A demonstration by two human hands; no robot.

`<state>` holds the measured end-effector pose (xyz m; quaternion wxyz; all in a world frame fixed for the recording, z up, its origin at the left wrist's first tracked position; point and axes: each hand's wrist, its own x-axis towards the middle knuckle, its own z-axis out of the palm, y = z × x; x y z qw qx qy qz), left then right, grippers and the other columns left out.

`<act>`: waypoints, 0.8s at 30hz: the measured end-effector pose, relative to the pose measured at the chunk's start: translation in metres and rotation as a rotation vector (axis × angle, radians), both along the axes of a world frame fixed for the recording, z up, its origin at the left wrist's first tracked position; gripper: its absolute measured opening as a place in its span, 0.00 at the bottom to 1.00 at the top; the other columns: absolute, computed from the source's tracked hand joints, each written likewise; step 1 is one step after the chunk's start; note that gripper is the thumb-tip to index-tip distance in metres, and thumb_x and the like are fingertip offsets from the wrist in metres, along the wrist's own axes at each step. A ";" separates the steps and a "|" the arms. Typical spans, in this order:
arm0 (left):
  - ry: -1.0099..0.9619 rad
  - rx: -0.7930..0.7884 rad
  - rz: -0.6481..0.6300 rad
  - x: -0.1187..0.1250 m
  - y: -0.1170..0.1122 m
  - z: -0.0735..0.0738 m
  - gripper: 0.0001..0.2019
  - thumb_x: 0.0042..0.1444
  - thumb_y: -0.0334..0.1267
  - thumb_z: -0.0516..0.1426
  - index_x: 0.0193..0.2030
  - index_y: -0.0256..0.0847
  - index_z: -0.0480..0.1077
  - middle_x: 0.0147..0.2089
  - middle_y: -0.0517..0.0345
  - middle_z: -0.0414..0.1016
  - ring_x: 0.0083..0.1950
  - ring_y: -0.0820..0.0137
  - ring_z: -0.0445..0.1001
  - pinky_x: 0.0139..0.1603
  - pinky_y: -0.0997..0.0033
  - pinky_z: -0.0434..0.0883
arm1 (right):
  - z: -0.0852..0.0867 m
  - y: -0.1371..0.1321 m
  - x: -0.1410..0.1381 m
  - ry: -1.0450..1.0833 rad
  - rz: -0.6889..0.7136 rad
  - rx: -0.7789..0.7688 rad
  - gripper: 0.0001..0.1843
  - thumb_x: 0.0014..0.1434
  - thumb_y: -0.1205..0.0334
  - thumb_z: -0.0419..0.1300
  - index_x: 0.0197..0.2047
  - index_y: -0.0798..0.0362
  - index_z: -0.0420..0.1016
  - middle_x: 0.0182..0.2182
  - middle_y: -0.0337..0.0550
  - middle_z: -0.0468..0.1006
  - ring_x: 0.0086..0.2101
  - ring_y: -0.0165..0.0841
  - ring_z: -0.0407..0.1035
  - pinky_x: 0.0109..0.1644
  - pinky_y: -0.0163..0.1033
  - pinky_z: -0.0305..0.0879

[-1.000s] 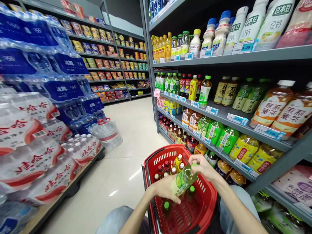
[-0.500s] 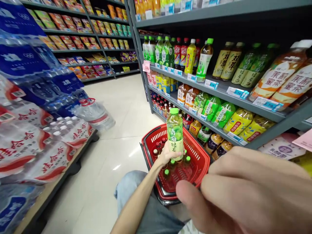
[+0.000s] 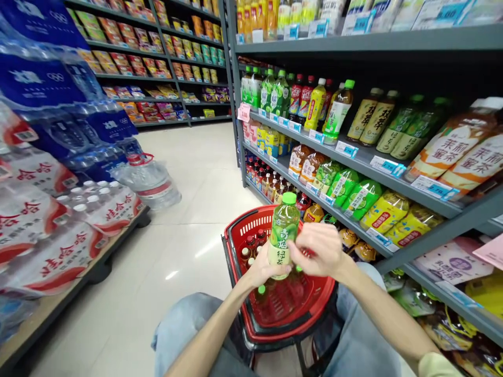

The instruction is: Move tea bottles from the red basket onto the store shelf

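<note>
We hold 1 bottle (image 3: 283, 230) upright, just above the basket (image 3: 234, 254). It looks full, so a bit heavy, hard and smooth, maybe slippery. The middle is best to hold. Our left hand (image 3: 262, 269) wraps its bottom tight. Our right hand (image 3: 319, 251) curls around its side.

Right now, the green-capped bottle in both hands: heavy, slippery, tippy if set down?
Probably heavy for its size: the green-capped bottle looks full nearly to the cap. Its glossy label may slip; the left hand and right hand both grip it. Tall and narrow, it could tip when upright and roll when lying flat.
</note>
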<state>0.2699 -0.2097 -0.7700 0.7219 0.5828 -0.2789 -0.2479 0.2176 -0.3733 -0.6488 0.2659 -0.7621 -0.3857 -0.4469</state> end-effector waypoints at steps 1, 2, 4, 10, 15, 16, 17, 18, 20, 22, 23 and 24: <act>0.029 -0.019 0.025 0.001 -0.002 0.000 0.33 0.42 0.43 0.71 0.53 0.38 0.64 0.42 0.53 0.78 0.40 0.62 0.78 0.43 0.61 0.76 | -0.016 -0.006 0.017 0.033 -0.076 0.098 0.13 0.61 0.69 0.60 0.27 0.49 0.63 0.20 0.32 0.65 0.22 0.27 0.59 0.28 0.35 0.57; 0.070 -0.035 0.046 0.003 -0.005 -0.001 0.33 0.41 0.43 0.71 0.52 0.38 0.64 0.41 0.53 0.77 0.39 0.63 0.78 0.41 0.61 0.76 | -0.030 -0.010 0.032 0.123 -0.151 0.186 0.12 0.62 0.66 0.60 0.28 0.50 0.63 0.21 0.32 0.65 0.23 0.27 0.59 0.29 0.35 0.57; 0.146 -0.064 0.069 0.007 -0.012 -0.004 0.32 0.41 0.43 0.71 0.50 0.38 0.64 0.40 0.54 0.77 0.36 0.63 0.79 0.38 0.62 0.77 | -0.057 -0.015 0.053 0.376 -0.222 0.388 0.10 0.62 0.56 0.61 0.34 0.50 0.65 0.26 0.35 0.68 0.27 0.29 0.64 0.34 0.36 0.63; 0.168 0.057 0.064 0.016 -0.037 -0.014 0.36 0.46 0.53 0.68 0.58 0.40 0.64 0.46 0.48 0.79 0.42 0.56 0.81 0.42 0.57 0.79 | -0.139 -0.017 0.063 1.308 0.269 0.780 0.34 0.58 0.31 0.56 0.53 0.51 0.70 0.40 0.47 0.78 0.32 0.36 0.73 0.34 0.40 0.71; -0.068 0.354 0.079 0.017 -0.057 -0.026 0.32 0.59 0.58 0.58 0.66 0.44 0.63 0.63 0.47 0.72 0.65 0.51 0.68 0.70 0.49 0.65 | -0.183 -0.036 0.058 1.449 0.382 1.182 0.32 0.55 0.34 0.62 0.47 0.55 0.76 0.37 0.52 0.82 0.38 0.43 0.78 0.43 0.45 0.74; -0.092 0.386 0.063 0.018 -0.062 -0.031 0.32 0.61 0.58 0.56 0.67 0.44 0.63 0.64 0.47 0.71 0.67 0.51 0.66 0.71 0.49 0.63 | -0.186 -0.041 0.057 1.459 0.374 1.214 0.31 0.54 0.35 0.64 0.47 0.55 0.77 0.37 0.52 0.82 0.39 0.44 0.79 0.44 0.46 0.75; -0.105 0.407 0.048 0.019 -0.066 -0.035 0.31 0.62 0.58 0.55 0.68 0.45 0.63 0.65 0.47 0.70 0.67 0.51 0.66 0.71 0.49 0.62 | -0.187 -0.046 0.057 1.469 0.369 1.239 0.31 0.53 0.36 0.65 0.47 0.55 0.77 0.36 0.52 0.83 0.39 0.44 0.79 0.45 0.47 0.75; -0.117 0.424 0.035 0.021 -0.071 -0.040 0.31 0.63 0.58 0.53 0.68 0.44 0.63 0.65 0.48 0.70 0.66 0.52 0.66 0.71 0.50 0.63 | -0.187 -0.050 0.057 1.478 0.367 1.259 0.31 0.52 0.37 0.67 0.47 0.56 0.77 0.36 0.52 0.83 0.39 0.44 0.79 0.45 0.48 0.75; -0.166 0.457 0.017 0.023 -0.079 -0.049 0.29 0.65 0.57 0.51 0.66 0.42 0.66 0.63 0.47 0.71 0.64 0.53 0.68 0.70 0.51 0.63 | -0.185 -0.058 0.056 1.491 0.383 1.286 0.31 0.51 0.40 0.69 0.47 0.56 0.77 0.36 0.51 0.83 0.39 0.44 0.79 0.46 0.48 0.74; -0.221 0.491 0.001 0.026 -0.085 -0.057 0.27 0.66 0.56 0.50 0.62 0.38 0.69 0.59 0.46 0.74 0.59 0.55 0.70 0.69 0.51 0.64 | -0.183 -0.063 0.055 1.481 0.392 1.312 0.30 0.49 0.43 0.72 0.47 0.56 0.78 0.35 0.50 0.83 0.39 0.44 0.80 0.46 0.47 0.74; -0.236 0.503 -0.011 0.027 -0.087 -0.061 0.27 0.66 0.55 0.51 0.60 0.37 0.70 0.57 0.46 0.75 0.57 0.56 0.71 0.68 0.51 0.65 | -0.182 -0.065 0.053 1.466 0.384 1.324 0.29 0.49 0.44 0.73 0.47 0.56 0.78 0.35 0.49 0.83 0.38 0.43 0.80 0.46 0.47 0.74; -0.241 0.511 -0.022 0.027 -0.089 -0.065 0.26 0.66 0.55 0.51 0.59 0.37 0.71 0.54 0.46 0.76 0.54 0.57 0.72 0.66 0.52 0.66 | -0.181 -0.067 0.052 1.451 0.370 1.334 0.28 0.49 0.45 0.73 0.47 0.56 0.78 0.35 0.49 0.83 0.38 0.43 0.80 0.46 0.46 0.74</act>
